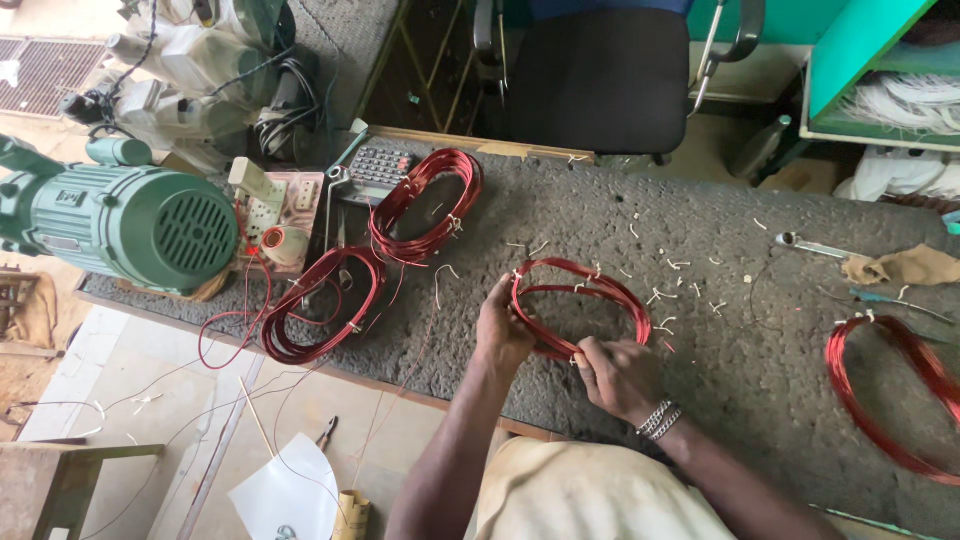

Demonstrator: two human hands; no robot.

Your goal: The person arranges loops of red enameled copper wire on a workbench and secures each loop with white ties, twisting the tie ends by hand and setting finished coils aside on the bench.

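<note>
A coil of red enamelled wire [600,288] lies on the dark workbench [640,220], held at its near side by both hands. My left hand [503,325] grips the coil's left end. My right hand [617,375], with a metal bracelet at the wrist, pinches the near strand where a small white tie sits. White ties bind the coil at several spots.
Two more red coils [425,200] [320,300] lie to the left by a keypad device [380,165], another red coil [890,385] at the right edge. A green motor [130,220] stands at the far left. A spanner [810,243], a rag [905,266] and white tie scraps dot the bench. A black chair [600,80] stands behind it.
</note>
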